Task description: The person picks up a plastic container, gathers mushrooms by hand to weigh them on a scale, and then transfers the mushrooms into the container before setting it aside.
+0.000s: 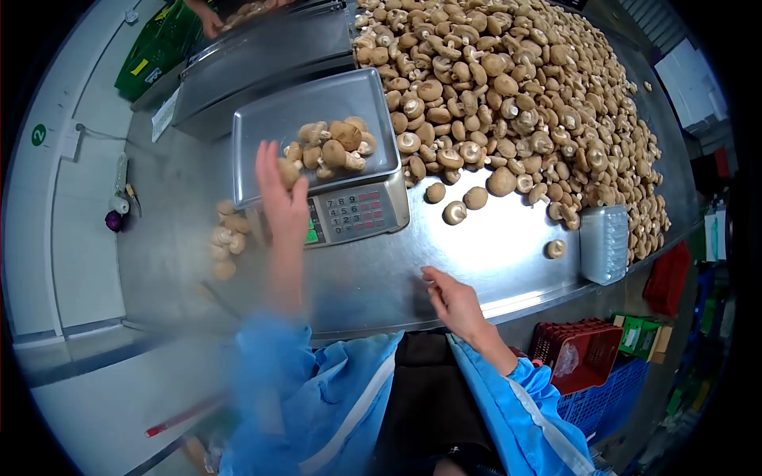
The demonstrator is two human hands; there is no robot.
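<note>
The person's right hand [459, 308] hovers above the near side of the steel table [357, 279], its fingers loosely bent and slightly apart, with nothing seen in them. Keeping it relaxed there seems sensible, since it shades none of the scale's keypad [355, 213].

Just beyond, at the near left of the scale pan [262, 119], the left hand [284, 206] is blurred, fingers extended and thumb apart. A mushroom lies right beside them; whether skin touches it cannot be told. A light touch around the cap would likely spare the flesh, and fingers clear of the pan would let a reading settle.

The mushrooms on the pan [343, 144] sit in a loose cluster: rounded, matte brown caps, pale stubby stems, against smooth, low-rimmed metal. Left of the scale lies a smaller blurred group [227, 239]. To the right stand nested trays [603, 246], clear, glossy and ribbed.

Farther off spreads a broad heap of mushrooms [516, 95], caps and stems at every angle. At far left shows a co-worker's hand [210, 21].
</note>
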